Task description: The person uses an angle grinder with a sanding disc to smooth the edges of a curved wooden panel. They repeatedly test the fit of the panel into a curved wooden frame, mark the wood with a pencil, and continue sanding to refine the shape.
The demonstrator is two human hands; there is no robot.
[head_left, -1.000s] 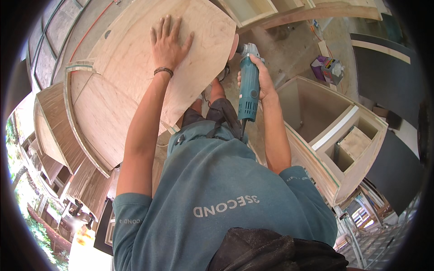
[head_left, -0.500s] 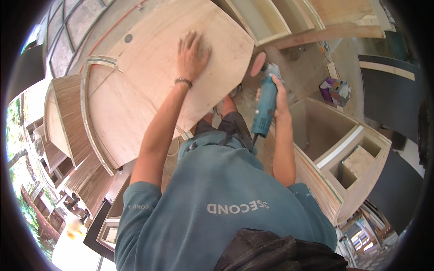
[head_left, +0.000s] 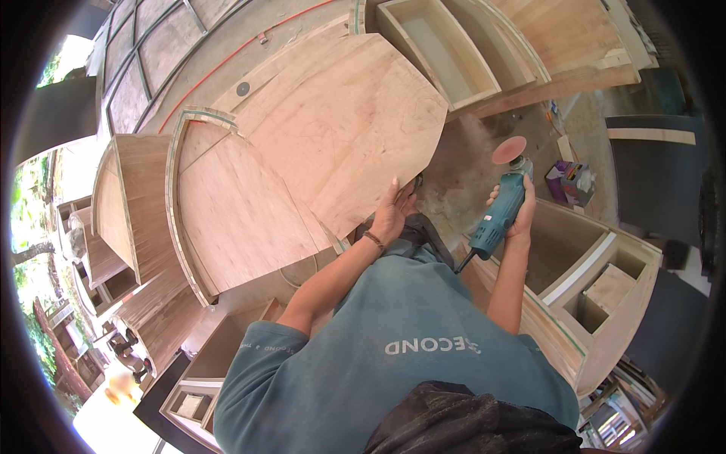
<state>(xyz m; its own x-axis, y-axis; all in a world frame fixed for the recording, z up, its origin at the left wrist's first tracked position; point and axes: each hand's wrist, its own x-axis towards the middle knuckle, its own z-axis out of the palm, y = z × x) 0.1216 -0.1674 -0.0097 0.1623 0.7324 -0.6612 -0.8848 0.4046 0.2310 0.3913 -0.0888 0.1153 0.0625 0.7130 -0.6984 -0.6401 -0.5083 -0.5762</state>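
My right hand (head_left: 522, 216) is wrapped round the teal body of an angle grinder (head_left: 499, 219). The grinder points away from me, and its pinkish sanding disc (head_left: 510, 150) is raised off the wood, touching nothing. At the near right edge of a pale plywood panel (head_left: 340, 113), my left hand (head_left: 390, 218) grips the board, thumb along its top face and the other fingers partly hidden by the edge. The panel lies over a curved-edged wooden piece (head_left: 234, 204) at my left.
An open wooden cabinet box (head_left: 605, 295) stands at my right, a shallow drawer-like box (head_left: 442, 53) beyond the panel. A purple carton (head_left: 569, 183) sits on the floor. An orange cord (head_left: 249, 45) runs along the far left. The grinder's black cable (head_left: 465, 262) hangs by my waist.
My left hand has come back from the panel's top face to its near edge. The grinder has swung right, away from the panel, and its disc faces up more. The view has shifted.
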